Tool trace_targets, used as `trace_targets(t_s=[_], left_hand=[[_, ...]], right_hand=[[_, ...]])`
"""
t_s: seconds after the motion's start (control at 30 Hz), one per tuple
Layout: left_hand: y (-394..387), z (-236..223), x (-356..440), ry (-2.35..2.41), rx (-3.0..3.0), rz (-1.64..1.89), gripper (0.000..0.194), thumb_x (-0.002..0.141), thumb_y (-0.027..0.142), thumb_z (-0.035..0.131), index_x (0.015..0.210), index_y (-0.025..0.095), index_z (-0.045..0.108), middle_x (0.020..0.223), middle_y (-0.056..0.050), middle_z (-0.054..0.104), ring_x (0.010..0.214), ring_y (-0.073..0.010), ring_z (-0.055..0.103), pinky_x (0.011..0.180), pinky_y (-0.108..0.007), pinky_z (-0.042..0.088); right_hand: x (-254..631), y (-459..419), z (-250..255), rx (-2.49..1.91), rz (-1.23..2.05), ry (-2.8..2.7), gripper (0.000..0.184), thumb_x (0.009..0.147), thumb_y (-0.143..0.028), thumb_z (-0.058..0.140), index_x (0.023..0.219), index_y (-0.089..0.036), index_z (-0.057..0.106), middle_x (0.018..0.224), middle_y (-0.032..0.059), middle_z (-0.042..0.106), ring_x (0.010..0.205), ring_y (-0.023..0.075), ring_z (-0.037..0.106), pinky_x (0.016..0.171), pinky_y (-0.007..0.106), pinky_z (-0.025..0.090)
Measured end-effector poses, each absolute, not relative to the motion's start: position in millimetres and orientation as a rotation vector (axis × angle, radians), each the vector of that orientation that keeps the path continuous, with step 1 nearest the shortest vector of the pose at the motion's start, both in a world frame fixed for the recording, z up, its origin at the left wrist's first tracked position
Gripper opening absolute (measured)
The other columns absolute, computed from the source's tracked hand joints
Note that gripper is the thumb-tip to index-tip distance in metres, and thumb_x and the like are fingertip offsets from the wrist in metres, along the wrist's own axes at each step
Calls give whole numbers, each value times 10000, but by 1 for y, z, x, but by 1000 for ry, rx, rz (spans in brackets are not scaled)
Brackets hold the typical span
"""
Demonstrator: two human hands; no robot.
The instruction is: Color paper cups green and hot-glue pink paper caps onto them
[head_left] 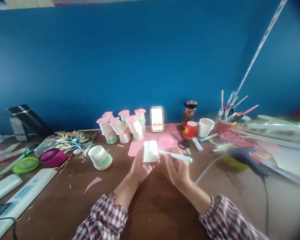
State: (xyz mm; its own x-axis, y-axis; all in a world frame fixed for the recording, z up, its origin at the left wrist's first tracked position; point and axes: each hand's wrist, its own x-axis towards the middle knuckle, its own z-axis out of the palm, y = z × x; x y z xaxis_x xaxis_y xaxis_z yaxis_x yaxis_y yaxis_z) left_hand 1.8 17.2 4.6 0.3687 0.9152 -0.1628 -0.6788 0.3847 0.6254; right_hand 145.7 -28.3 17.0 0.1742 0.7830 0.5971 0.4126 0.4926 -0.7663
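My left hand (141,166) is wrapped round a white paper cup (150,151), held just above the brown table. In my right hand (177,170) is a marker (178,156) with a white barrel and a green end on the right. Its other end points left at the cup, close to the cup's side; whether it touches I cannot tell. Pink paper (137,148) lies behind both hands. A small green marker cap (188,151) rests beside black scissors (184,144). To the left stands another white paper cup (99,156) with a green patch.
Several stacked cups with pink tops (118,125) stand at the back. A glass jar (189,113), a red cup (190,129) and a white cup (205,127) are back right. A hot glue gun (250,158) lies right, a power strip (25,200) left, a pink scrap (93,183) in front.
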Motion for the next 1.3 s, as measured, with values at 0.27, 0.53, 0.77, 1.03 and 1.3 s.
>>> trace_targets(t_s=[0.27,0.53,0.77,1.03,1.3], left_hand=[[19,10,4,536,502,1119,408,858,462,468,1052,133,614,908,-88,680,848,-198,629,809,-330,484],[19,6,8,580,621,1159,515,835,555,439,1082,134,601,956,-111,675,871,-214,623,785,-334,481],[21,-1,7,578,640,1177,454,831,524,478,1044,144,607,919,-91,658,848,-192,606,764,-317,476],[18,2,11,584,668,1174,451,833,527,471,1019,141,611,912,-93,660,850,-191,607,797,-320,464],[21,-2,8,623,557,1201,466,815,535,497,1024,134,610,865,-90,656,785,-185,603,715,-309,473]], right_hand=[[142,-35,21,-1087,185,-1631,114,846,-238,526,840,-180,624,673,17,612,573,130,567,563,236,464],[142,-32,15,-1127,172,-1641,86,837,-213,540,872,-174,608,709,24,627,607,138,585,590,240,477],[142,-31,10,-1159,191,-1633,109,857,-225,513,919,-165,580,763,33,636,657,142,603,622,241,493],[143,-27,12,-1186,170,-1655,133,875,-242,489,903,-159,588,741,34,630,626,135,590,590,230,478],[143,-27,10,-1184,237,-1658,140,874,-258,485,885,-160,584,718,31,632,601,137,594,573,228,483]])
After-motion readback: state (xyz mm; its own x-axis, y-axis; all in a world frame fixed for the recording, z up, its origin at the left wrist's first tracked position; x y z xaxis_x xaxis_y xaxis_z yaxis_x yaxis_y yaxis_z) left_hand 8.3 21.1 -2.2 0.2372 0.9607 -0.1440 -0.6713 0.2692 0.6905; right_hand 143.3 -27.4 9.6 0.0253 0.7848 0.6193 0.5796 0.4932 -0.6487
